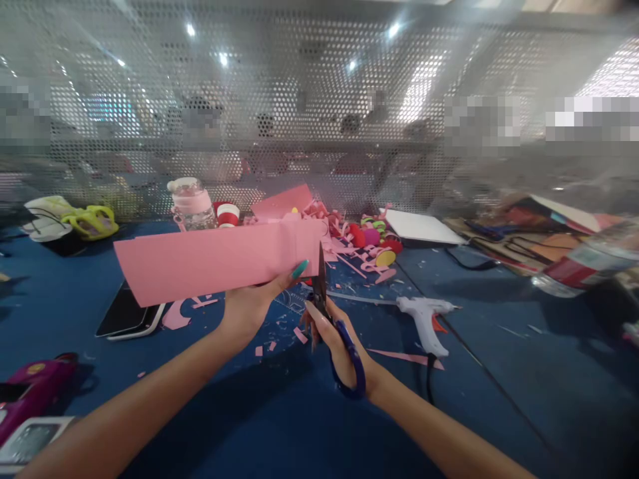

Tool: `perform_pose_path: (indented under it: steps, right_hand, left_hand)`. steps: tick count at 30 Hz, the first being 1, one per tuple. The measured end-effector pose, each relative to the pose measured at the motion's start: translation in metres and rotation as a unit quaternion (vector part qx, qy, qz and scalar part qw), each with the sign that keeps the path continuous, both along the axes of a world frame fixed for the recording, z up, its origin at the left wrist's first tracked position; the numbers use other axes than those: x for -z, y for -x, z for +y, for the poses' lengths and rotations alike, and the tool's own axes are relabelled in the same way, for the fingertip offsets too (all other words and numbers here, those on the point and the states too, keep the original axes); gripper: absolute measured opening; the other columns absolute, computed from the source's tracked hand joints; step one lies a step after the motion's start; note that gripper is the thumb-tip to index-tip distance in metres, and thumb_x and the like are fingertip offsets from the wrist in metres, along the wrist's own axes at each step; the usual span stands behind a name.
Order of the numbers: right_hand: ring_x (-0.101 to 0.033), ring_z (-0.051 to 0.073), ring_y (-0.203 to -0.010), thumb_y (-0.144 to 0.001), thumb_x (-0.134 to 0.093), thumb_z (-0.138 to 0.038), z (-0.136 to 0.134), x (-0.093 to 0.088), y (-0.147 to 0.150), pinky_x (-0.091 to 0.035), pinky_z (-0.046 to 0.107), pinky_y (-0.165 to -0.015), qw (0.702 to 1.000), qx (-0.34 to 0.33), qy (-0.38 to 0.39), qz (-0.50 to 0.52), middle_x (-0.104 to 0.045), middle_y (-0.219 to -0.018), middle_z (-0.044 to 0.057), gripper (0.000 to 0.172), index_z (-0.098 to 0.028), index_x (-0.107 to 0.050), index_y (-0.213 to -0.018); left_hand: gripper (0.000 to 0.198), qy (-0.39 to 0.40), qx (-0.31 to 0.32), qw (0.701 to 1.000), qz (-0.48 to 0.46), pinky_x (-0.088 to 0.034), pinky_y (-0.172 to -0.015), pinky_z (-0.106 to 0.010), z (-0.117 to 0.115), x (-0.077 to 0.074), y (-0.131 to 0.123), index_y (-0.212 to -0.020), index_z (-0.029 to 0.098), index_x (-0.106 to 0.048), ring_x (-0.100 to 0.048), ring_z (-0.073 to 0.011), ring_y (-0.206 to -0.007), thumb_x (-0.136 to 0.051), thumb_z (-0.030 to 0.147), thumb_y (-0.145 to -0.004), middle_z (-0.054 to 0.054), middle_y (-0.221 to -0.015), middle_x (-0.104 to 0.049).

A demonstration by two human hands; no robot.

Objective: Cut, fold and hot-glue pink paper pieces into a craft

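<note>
Left grip [253, 305] holds pink paper [214, 261], long axis sideways toward scissors [320, 286]

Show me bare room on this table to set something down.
The blue table looks bare between the forearms, short of the scraps, and left of the phone, between the yellow object and purple object. Crowded behind the pink sheet: drinking bottle, heaped pink pieces.

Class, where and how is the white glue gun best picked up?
Likely by the handle of the glue gun, coming from the near side: it lies on the table with its handle towards the camera, while the nozzle points right.
</note>
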State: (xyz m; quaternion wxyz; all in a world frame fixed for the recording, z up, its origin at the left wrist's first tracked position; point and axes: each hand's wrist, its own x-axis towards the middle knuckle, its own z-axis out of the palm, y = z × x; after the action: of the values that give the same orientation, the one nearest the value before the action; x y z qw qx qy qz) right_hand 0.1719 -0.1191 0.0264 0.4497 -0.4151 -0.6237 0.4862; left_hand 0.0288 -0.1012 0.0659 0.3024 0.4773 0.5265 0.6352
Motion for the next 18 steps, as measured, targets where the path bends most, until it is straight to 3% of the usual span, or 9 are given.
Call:
perform_pose_path:
  steps: [8,14,18]
  right_hand:
    - [-0.044,0.009,-0.055,-0.084,-0.051,-0.047,-0.0006,-0.004,-0.0011,-0.04,0.025,-0.055,1.0,-0.019,-0.012,-0.001,-0.043,-0.061,-0.005,0.029,-0.02,-0.046,-0.073]
    - [-0.045,0.009,-0.054,-0.082,-0.051,-0.051,-0.0018,-0.0072,-0.0009,-0.041,0.025,-0.054,1.0,-0.006,0.005,-0.008,-0.044,-0.059,-0.005,0.033,-0.02,-0.045,-0.074]
    - [-0.045,0.01,-0.055,-0.083,-0.049,-0.053,-0.0015,-0.0061,-0.0012,-0.042,0.026,-0.054,1.0,-0.01,0.0,-0.015,-0.046,-0.062,-0.004,0.034,-0.02,-0.046,-0.075]
  left_hand:
    - [0.053,-0.022,-0.007,1.0,0.01,-0.034,-0.105,-0.039,-0.0022,-0.0011,-0.0015,-0.107,0.021,-0.061,-0.053,-0.0273,-0.114,-0.078,0.038,-0.06,-0.004,-0.098,-0.069]
    - [0.048,-0.026,-0.015,1.0,0.008,-0.026,-0.109,-0.038,-0.0013,0.0015,0.0012,-0.102,0.023,-0.063,-0.051,-0.0266,-0.117,-0.08,0.028,-0.058,-0.003,-0.09,-0.07]
    - [0.048,-0.022,-0.005,0.999,-0.027,-0.029,-0.107,-0.042,0.0002,0.0064,0.0015,-0.103,0.021,-0.062,-0.054,-0.0275,-0.113,-0.079,0.026,-0.058,-0.003,-0.091,-0.07]
